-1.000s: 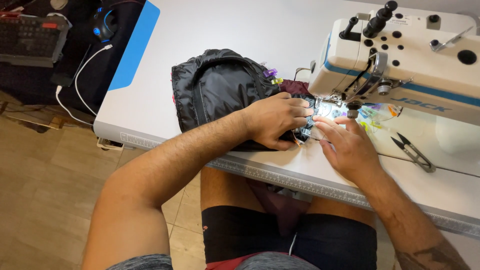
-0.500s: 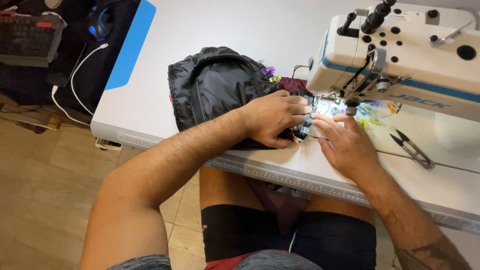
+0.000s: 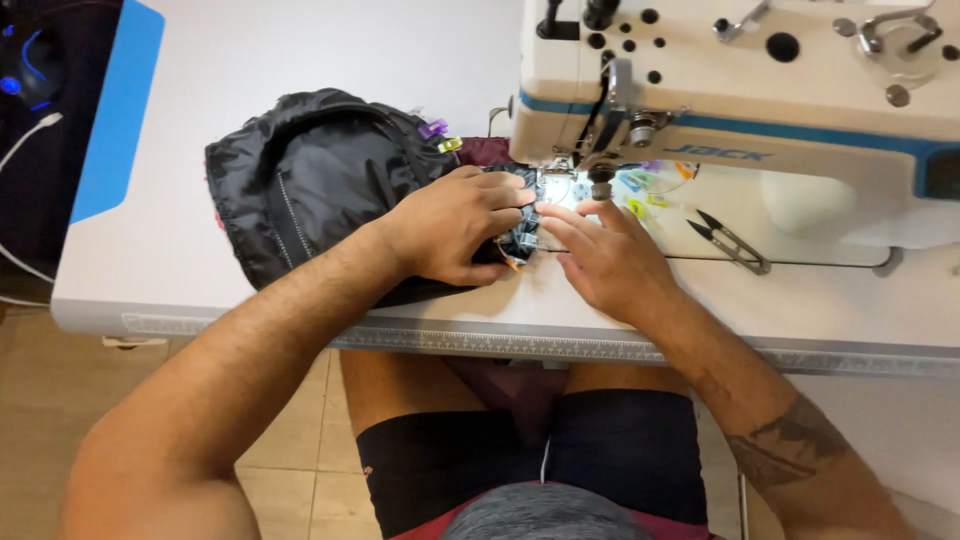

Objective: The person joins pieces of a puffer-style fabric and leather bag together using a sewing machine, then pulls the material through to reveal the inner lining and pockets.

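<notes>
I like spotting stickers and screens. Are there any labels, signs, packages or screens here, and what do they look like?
Label on the sewing machine: small blue lettering on its cream front, under a blue stripe, right of the needle.
Dark panel: at the machine's right edge, black rectangle, maybe a screen; cannot tell.
Packages or signs: none.

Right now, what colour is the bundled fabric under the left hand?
Black, slightly shiny, seen in the head view: the bundled fabric lies under the left hand.
</notes>
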